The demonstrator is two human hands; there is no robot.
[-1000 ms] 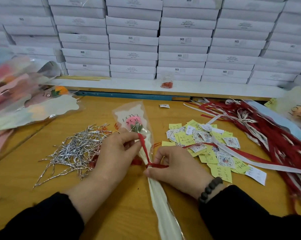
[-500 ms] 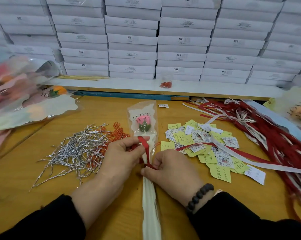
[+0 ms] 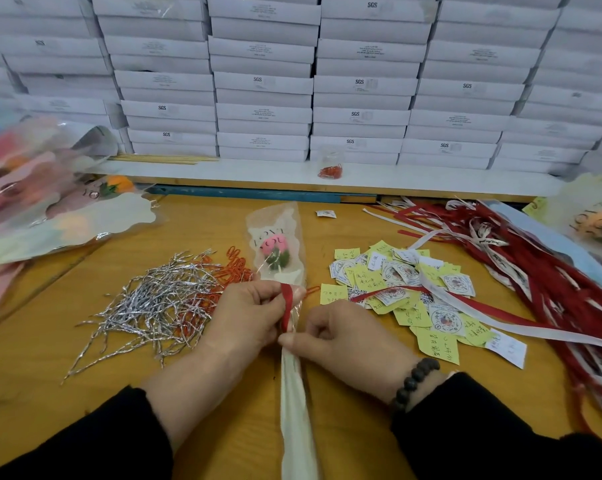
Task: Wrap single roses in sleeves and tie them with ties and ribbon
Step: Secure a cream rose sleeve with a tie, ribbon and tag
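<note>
Sleeves: black sleeves (image 3: 84, 445) cover both forearms at the near edge of the view.
Bracelet: a dark beaded bracelet (image 3: 415, 382) sits on the right wrist.
Sleeve tail: the cream lower end of the wrapped sleeve (image 3: 294, 410) runs from between the hands towards the viewer, lying on the bench (image 3: 32, 393).
Right hand: the right hand (image 3: 341, 337) has its fingers curled, thumb and forefinger pinching the gathered neck of the sleeve just where the cream tail begins.
Left hand: the left hand (image 3: 247, 317) pinches a short red ribbon (image 3: 286, 306) against the sleeve's neck, just above the right hand's pinch; the ribbon stands nearly upright between the fingers.
Rose: a pink rose (image 3: 274, 245) with green leaves lies inside the clear upper part of the sleeve, which is printed "LOVE YOU", pointing away from the viewer beyond the hands.
Ties: a loose heap of silver twist ties (image 3: 154, 306) lies left of the left hand, with orange-red paper clips (image 3: 235, 265) at its far right edge.
Tags: a scatter of yellow and white paper tags (image 3: 407, 292) lies right of the hands.
Ribbons: a mass of red and white ribbons (image 3: 535, 271) spreads along the right side of the bench.
Finished flowers: wrapped flowers (image 3: 50, 209) are piled at far left, blurred.
Boxes: stacked white boxes (image 3: 327, 81) line the back.
</note>
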